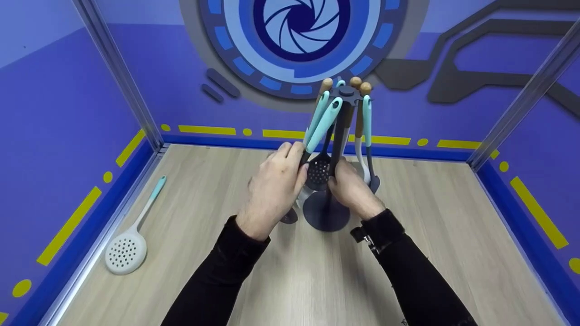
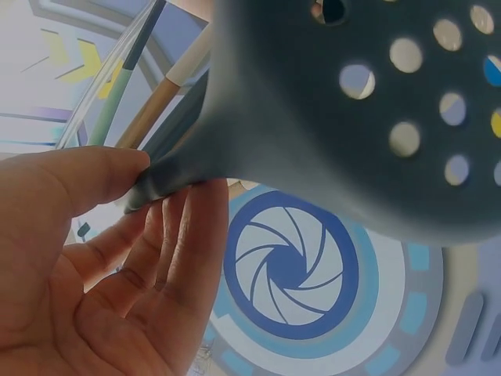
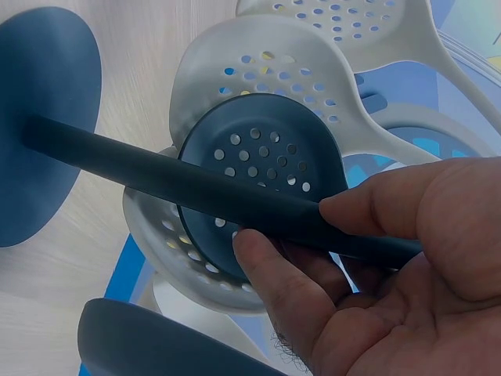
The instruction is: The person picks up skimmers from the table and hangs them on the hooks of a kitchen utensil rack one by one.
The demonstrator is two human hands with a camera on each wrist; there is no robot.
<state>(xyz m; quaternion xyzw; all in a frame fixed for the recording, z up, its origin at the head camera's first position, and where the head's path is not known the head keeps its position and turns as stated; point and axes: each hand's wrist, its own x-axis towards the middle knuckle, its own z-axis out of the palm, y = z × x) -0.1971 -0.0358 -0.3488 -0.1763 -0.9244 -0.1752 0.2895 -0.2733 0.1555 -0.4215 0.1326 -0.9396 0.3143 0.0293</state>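
A black utensil rack (image 1: 340,140) stands upright on its round base (image 1: 326,219), with several utensils hanging from its top. My right hand (image 1: 353,184) grips the black pole (image 3: 156,166) below the hanging utensils. My left hand (image 1: 274,183) pinches the dark neck of a mint-handled skimmer (image 2: 274,102) between thumb and fingertips. Its perforated dark head fills much of the left wrist view, and its mint handle (image 1: 325,124) leans up to the rack's top. Another dark skimmer (image 3: 207,129) hangs behind the pole, with pale perforated ladles (image 3: 200,66) beyond it.
A pale skimmer (image 1: 132,232) with a mint handle lies on the wooden table (image 1: 204,190) at the left. Blue printed walls (image 1: 149,77) with metal corner posts (image 1: 118,68) enclose the back and sides. Wooden-ended handles (image 1: 360,117) hang at the rack's right.
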